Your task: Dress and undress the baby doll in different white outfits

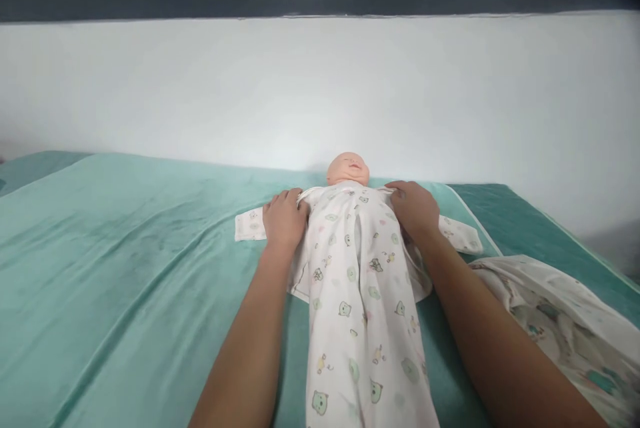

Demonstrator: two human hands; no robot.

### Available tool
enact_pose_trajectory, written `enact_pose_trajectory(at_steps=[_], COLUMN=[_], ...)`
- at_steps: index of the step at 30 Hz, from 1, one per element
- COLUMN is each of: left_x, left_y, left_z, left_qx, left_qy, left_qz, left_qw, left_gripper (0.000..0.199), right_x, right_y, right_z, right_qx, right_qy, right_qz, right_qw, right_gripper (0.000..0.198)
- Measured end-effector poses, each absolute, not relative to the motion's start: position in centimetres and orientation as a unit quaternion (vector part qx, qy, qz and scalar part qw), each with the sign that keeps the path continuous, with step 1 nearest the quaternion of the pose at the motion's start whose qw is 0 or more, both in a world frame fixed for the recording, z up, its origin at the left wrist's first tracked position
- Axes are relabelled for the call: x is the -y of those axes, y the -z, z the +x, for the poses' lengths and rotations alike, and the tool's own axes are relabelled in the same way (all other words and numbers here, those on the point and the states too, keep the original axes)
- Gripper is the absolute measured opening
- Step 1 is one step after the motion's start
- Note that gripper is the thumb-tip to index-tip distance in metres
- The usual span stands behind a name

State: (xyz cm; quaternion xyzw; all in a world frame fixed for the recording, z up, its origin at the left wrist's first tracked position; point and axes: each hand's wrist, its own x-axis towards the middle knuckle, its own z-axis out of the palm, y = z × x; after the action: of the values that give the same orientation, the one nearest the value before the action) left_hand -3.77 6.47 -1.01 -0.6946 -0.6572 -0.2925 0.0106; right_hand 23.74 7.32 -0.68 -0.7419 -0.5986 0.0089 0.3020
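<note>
A baby doll (349, 167) lies on its back, its head near the wall. It has on a white printed shirt, its sleeves (251, 225) spread out to both sides. Over its front lies a long white baby garment (345, 308) printed with green animals, reaching past the bottom of the view. My left hand (286, 220) is at the doll's shoulder on the left, fingers curled on the garment's upper edge. My right hand (414, 210) pinches the cloth at the opposite shoulder. The doll's arms and legs are hidden under cloth.
Light green, wrinkled sheeting (125, 248) covers the bed, with a darker green cover (520, 215) at the right. A crumpled white printed cloth (565, 328) lies beside my right forearm. A white wall (280, 88) stands right behind the doll's head.
</note>
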Motion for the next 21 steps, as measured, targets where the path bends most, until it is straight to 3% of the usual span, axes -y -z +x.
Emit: enact_pose_trajectory(at_steps=[5,9,12,16,21], left_x=[-7.0,-7.0,-7.0,-6.9,-6.9], left_y=[1.0,0.8,0.6,0.5,0.3], left_z=[-5.3,-5.3,-5.2,-5.1,-5.2], left_qx=[0.754,0.765,0.767,0.767,0.765], left_qy=[0.254,0.235,0.232,0.234,0.244], left_qz=[-0.605,-0.599,-0.597,-0.595,-0.594], left_qw=[-0.014,-0.021,-0.031,-0.041,-0.053], left_gripper=[0.028,0.028,0.03,0.031,0.031], right_x=[-8.0,-6.6,-5.5,-6.4,-9.1], right_y=[1.1,-0.6,-3.4,-6.4,-7.7], right_z=[26.0,24.2,20.2,13.9,7.8], right_qx=[0.551,0.626,0.674,0.821,0.89], right_qy=[-0.038,0.011,-0.065,-0.141,-0.086], right_qz=[-0.789,-0.692,-0.616,-0.507,-0.441], right_qw=[0.27,0.359,0.402,0.222,-0.077], right_gripper=[0.04,0.038,0.034,0.036,0.029])
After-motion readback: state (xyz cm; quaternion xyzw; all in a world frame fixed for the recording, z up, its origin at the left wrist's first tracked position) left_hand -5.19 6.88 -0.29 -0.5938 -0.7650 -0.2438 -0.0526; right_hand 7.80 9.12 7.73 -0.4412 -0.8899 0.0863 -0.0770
